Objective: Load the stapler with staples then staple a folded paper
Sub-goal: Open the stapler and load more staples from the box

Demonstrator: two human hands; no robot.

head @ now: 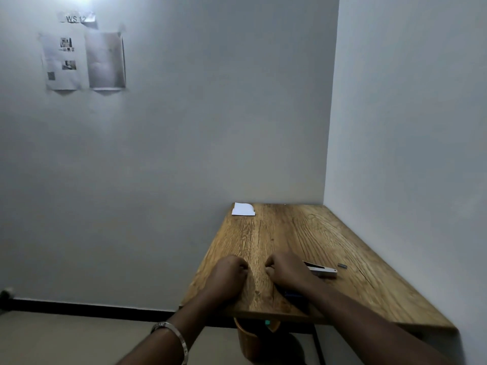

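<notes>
Both hands rest as fists on the wooden table (303,233). My left hand (228,272) lies near the table's left edge with fingers curled and nothing in it. My right hand (286,270) is also curled, knuckles down, just left of the stapler (322,271). The stapler is a silvery metal piece lying flat, partly hidden behind my right wrist. A small grey strip of staples (342,265) lies on the wood just right of the stapler. A folded white paper (243,209) sits at the far left corner of the table. A dark blue object (292,295) lies under my right forearm, mostly hidden.
The table stands in a corner, with walls at its far and right sides. An orange-brown bin (250,341) stands on the floor under the near edge. Printed sheets (84,59) are taped to the wall at upper left.
</notes>
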